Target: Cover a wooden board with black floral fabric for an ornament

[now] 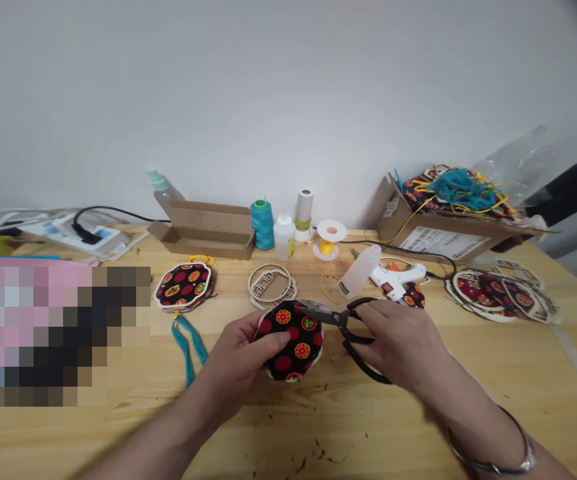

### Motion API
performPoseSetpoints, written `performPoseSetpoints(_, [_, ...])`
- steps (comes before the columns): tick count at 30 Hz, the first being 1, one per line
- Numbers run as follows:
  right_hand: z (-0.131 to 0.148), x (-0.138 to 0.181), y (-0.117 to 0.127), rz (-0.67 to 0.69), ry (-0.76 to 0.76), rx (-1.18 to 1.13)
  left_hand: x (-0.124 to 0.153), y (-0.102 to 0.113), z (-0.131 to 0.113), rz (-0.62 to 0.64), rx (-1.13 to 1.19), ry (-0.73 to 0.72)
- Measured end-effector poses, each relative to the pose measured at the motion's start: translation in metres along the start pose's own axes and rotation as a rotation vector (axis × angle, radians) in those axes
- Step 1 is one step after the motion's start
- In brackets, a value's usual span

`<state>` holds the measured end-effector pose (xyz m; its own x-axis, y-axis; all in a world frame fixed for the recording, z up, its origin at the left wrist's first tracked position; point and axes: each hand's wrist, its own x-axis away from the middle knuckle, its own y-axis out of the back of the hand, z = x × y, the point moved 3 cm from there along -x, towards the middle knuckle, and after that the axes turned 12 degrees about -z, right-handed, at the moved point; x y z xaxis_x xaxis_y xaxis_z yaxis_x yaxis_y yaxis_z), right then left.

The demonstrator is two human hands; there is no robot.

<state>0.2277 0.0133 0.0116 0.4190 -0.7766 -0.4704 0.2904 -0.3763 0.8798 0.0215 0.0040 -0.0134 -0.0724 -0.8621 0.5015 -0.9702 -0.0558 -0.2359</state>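
My left hand (248, 350) grips a black piece of fabric (288, 347) with red dots and bright flowers, its thumb pressed on the front. A pale edge shows around part of the piece. In my right hand (401, 343) is a pair of scissors (341, 320) with black handles, the fingers through the loops. Their blades lie at the upper right edge of the fabric piece; whether they are parted is hard to make out. Beyond my left hand lies a pale wooden openwork frame (271, 283). Dark scraps (303, 460) are scattered on the table below.
Left of my hands lies a stack of patterned pieces (183, 285) with a teal tassel (188, 343). Along the wall stand an open cardboard box (208, 230), teal thread (262, 227), a bottle (284, 239) and yellow cord (327, 240). A glue gun (395, 277) and a full carton (433, 233) are at right.
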Motion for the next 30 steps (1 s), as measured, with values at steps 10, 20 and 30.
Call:
performPoseSetpoints(10, [-0.0015,-0.0001,0.0004,-0.077,0.049,0.038,0.0,0.0014,0.0007,0.002,-0.022,-0.004])
performPoseSetpoints(20, [-0.0009,0.0017,0.0004,-0.106,0.102,0.119,-0.0001,0.0014,0.0008,0.017,-0.015,-0.014])
performPoseSetpoints(30, [-0.0007,0.0005,-0.0015,-0.118,0.105,0.153,0.0009,0.0022,0.0014,0.034,-0.018,-0.021])
